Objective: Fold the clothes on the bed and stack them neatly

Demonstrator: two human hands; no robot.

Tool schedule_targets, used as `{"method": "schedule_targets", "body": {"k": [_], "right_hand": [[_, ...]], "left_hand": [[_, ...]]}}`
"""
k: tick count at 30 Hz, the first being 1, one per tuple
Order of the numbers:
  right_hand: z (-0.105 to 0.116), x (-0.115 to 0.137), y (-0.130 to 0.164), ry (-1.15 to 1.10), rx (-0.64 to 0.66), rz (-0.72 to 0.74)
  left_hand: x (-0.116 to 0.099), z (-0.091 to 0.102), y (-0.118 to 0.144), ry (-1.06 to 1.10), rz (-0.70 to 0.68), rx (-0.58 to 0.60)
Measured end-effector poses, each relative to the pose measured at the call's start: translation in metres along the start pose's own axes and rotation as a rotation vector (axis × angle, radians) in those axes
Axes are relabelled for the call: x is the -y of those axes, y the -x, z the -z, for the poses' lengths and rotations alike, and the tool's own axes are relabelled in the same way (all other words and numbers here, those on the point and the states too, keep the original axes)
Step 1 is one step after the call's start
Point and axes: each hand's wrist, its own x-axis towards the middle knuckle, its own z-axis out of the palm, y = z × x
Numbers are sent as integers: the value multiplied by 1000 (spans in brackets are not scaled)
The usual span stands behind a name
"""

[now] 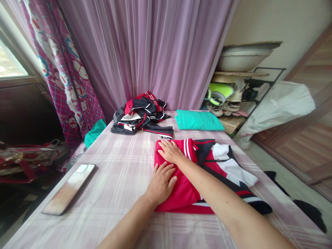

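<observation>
A red, white and navy track jacket lies partly folded on the table, its red part on the left and its white and navy part spread to the right. My left hand rests flat on the near left part of the red cloth, fingers spread. Farther back, my right hand lies flat on the same red cloth close to its far left corner. My right forearm crosses over the jacket and hides some of its middle. Neither hand grips the cloth.
A heap of dark and red clothes sits at the table's far end, beside a folded turquoise cloth. On the left lies a phone. Right of the table stand a rack with shoes and a white plastic bag.
</observation>
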Motion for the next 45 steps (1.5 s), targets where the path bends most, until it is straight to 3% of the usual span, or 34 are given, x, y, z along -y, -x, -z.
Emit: {"method": "schedule_targets", "body": {"k": [4,7,10,12,15,18,25,30,37,42,45], "right_hand": [[5,-2,17,44,-95,-79],[10,-12,27,75,-31,-196],[17,-17,35,66,75,-217],[26,-10,44,30,46,-185],[37,15,70,-73,9,-85],[41,42,103,-177,130,-12],[37,77,133,-235,235,-70],[26,106,135,-204,248,-10],[29,128,136,-140,255,144],[44,128,146,-105,306,159],[47,117,150,-129,334,167]], "left_hand": [[19,5,-3,177,14,-180],[36,19,-16,261,228,-270],[48,38,-40,365,548,-157],[54,48,-57,421,663,-73],[60,57,-79,489,720,15],[62,58,-96,540,750,70],[58,53,-116,521,783,20],[71,67,-98,492,823,-74],[96,110,-34,535,885,-205],[97,112,13,594,920,-257],[95,114,23,614,928,-236]]}}
